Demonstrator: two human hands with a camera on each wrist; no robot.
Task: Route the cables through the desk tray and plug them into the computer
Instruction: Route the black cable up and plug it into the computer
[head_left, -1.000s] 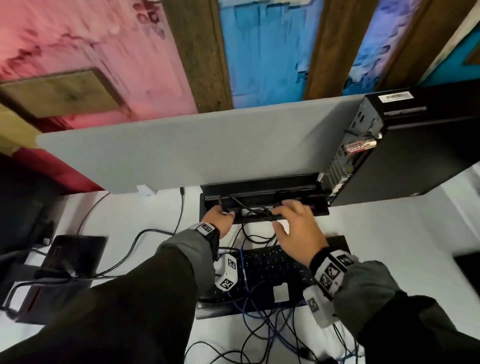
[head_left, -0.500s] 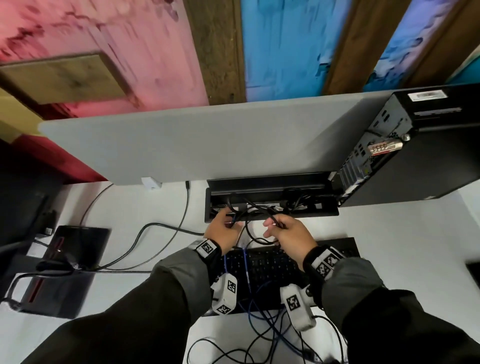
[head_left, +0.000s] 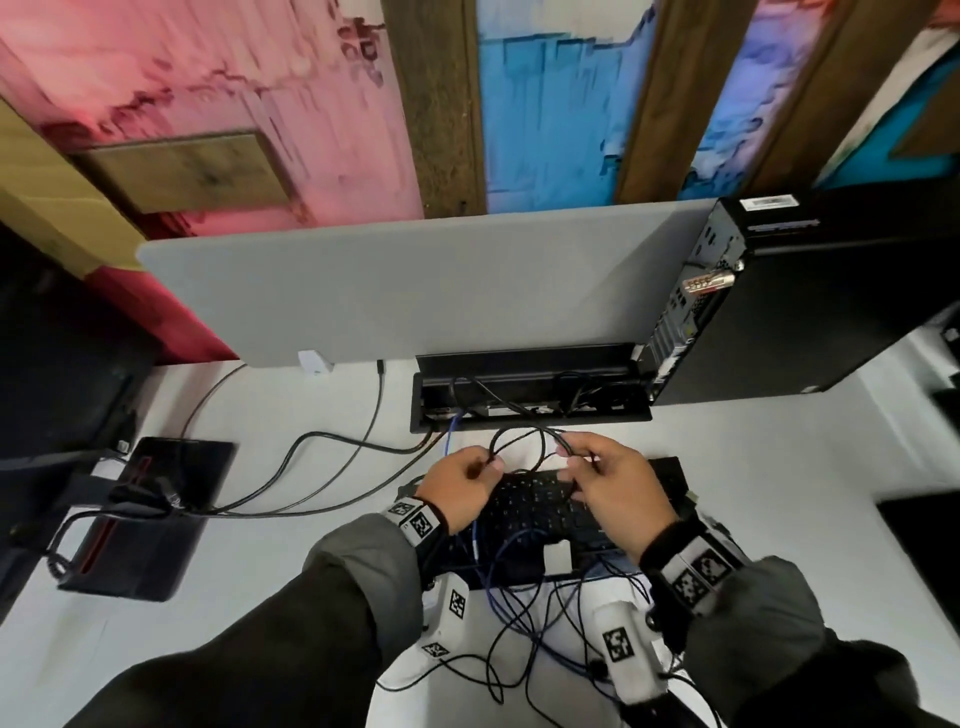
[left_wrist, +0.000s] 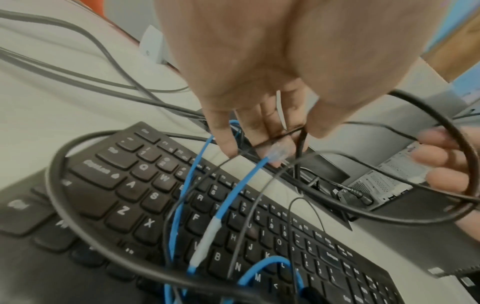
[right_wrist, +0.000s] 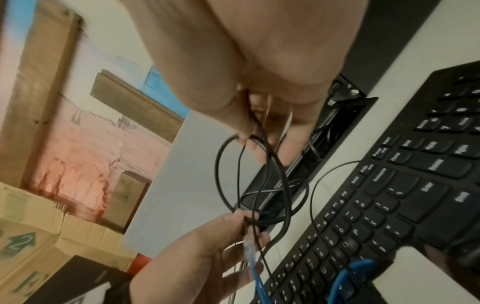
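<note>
A black recessed desk tray (head_left: 519, 364) sits at the desk's back edge, with cables lying in it. The black computer tower (head_left: 810, 312) stands right of it, ports facing the tray. Over the black keyboard (head_left: 535, 512), my left hand (head_left: 467, 478) pinches thin black cables together with the clear plug (left_wrist: 279, 151) of a blue cable (left_wrist: 231, 197). My right hand (head_left: 597, 467) pinches the same black cable loop (head_left: 519, 431), which arches between both hands just in front of the tray. In the right wrist view, my right hand's fingers (right_wrist: 246, 131) grip the loop above my left hand (right_wrist: 221, 242).
A grey divider panel (head_left: 415, 291) rises behind the tray. Two thick dark cables (head_left: 311, 441) run from the tray's left end to a monitor base (head_left: 150, 514) at left. Black and blue cables (head_left: 519, 649) tangle between the keyboard and the desk's front edge.
Both hands have drawn back from the tray to above the keyboard, bringing a loop of black cable out with them. The right hand went from reaching into the tray to pinching the loop.
</note>
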